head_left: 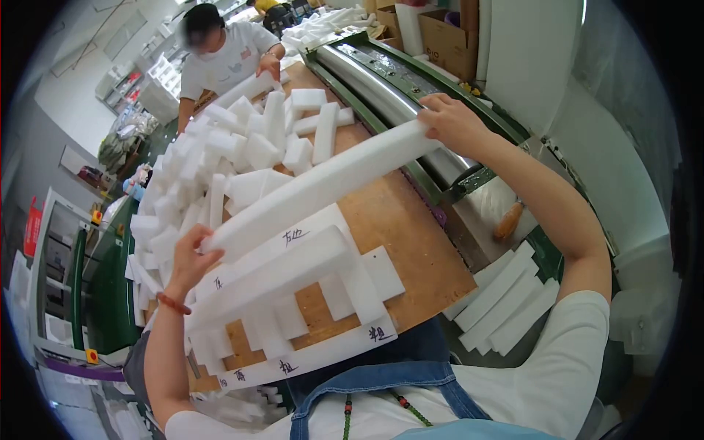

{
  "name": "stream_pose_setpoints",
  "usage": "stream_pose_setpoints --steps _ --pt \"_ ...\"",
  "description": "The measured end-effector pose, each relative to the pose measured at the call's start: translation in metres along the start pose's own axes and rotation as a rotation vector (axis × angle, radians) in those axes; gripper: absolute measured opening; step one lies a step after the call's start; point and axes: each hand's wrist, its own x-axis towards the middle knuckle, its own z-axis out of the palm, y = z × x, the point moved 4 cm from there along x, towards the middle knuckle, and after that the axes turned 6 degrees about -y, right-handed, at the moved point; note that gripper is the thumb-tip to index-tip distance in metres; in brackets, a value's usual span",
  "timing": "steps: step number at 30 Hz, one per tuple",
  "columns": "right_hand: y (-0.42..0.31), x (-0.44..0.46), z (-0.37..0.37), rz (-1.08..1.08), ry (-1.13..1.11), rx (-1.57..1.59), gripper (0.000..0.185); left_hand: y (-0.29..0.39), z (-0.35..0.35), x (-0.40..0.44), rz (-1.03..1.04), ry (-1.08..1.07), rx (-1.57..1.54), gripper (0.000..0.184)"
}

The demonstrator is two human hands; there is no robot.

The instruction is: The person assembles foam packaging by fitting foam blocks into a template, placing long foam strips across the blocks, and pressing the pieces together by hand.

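A long white foam bar (323, 182) stretches between my two hands, raised over the wooden table. My left hand (192, 260) grips its near left end between thumb and fingers. At the far right end, the fingers of my right hand (456, 125) are closed on the bar, close to the metal roller. Below it sits an assembled foam piece (271, 275) with cross blocks and an upper bar. Its long strips (308, 359) carry handwritten black characters.
Loose foam blocks (242, 139) are heaped on the wooden table (425, 249). A green machine with a shiny roller (381, 84) adjoins the table's right edge. Opposite, a co-worker (231, 59) handles foam. Foam strips (506, 301) and a wooden-handled tool (510, 220) lie at right.
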Motion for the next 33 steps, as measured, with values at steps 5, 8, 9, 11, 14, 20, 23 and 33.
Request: stream_pose_setpoints --steps 5,8,9,11,14,20,23,33 --pt "0.021 0.017 -0.005 0.028 -0.005 0.108 0.034 0.015 -0.02 0.006 -0.063 -0.028 -0.139 0.034" --pt "0.066 0.01 -0.018 -0.008 0.409 -0.31 0.038 0.065 0.013 0.058 0.113 0.006 -0.156 0.035" --pt "0.08 0.005 -0.028 0.045 0.381 -0.315 0.049 0.085 0.03 0.079 0.196 0.002 -0.13 0.035" --pt "0.114 -0.004 -0.044 0.037 0.355 -0.329 0.039 0.113 0.072 0.127 0.329 -0.048 -0.19 0.035" --pt "0.22 -0.023 -0.027 0.166 0.176 -0.243 0.03 0.164 0.15 0.192 0.54 -0.03 -0.344 0.035" --pt "0.375 -0.101 -0.046 0.697 -0.331 -0.592 0.034 0.252 0.25 0.256 0.487 -0.147 -0.545 0.032" --pt "0.377 -0.114 -0.046 0.755 -0.345 -0.615 0.037 0.262 0.265 0.265 0.484 -0.186 -0.562 0.031" --pt "0.336 -0.091 -0.011 0.362 0.027 -0.486 0.05 0.187 0.228 0.233 0.54 -0.098 -0.346 0.028"
